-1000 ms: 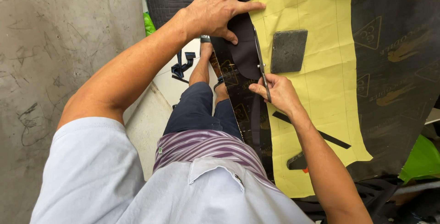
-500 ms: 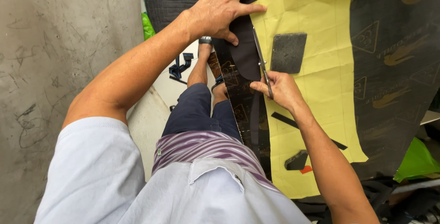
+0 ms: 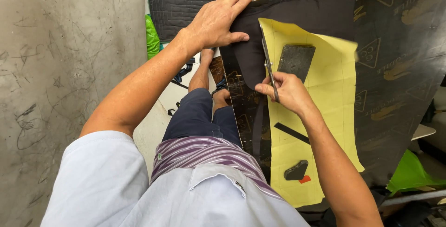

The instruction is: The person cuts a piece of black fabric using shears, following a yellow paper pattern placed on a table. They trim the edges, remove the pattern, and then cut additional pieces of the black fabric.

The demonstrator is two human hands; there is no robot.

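My right hand (image 3: 284, 91) grips scissors (image 3: 268, 66) whose blades run along the left edge of a yellow paper pattern (image 3: 325, 115) lying on black printed fabric (image 3: 395, 59). My left hand (image 3: 217, 20) presses flat on the fabric's dark edge, just left of the blades. A dark rectangular weight (image 3: 296, 61) sits on the pattern near the scissors. A smaller dark weight (image 3: 296, 170) and a thin black strip (image 3: 291, 133) rest lower on the pattern.
A grey concrete wall (image 3: 69, 59) fills the left side. A quilted black mat (image 3: 179, 4) and a green piece (image 3: 152, 39) lie on the floor beyond my legs (image 3: 200, 115). Bright green material (image 3: 411, 173) sits at the lower right.
My right hand has moved the scissors forward along the pattern's left edge. My left hand stays pressed on the fabric while the camera shifts.
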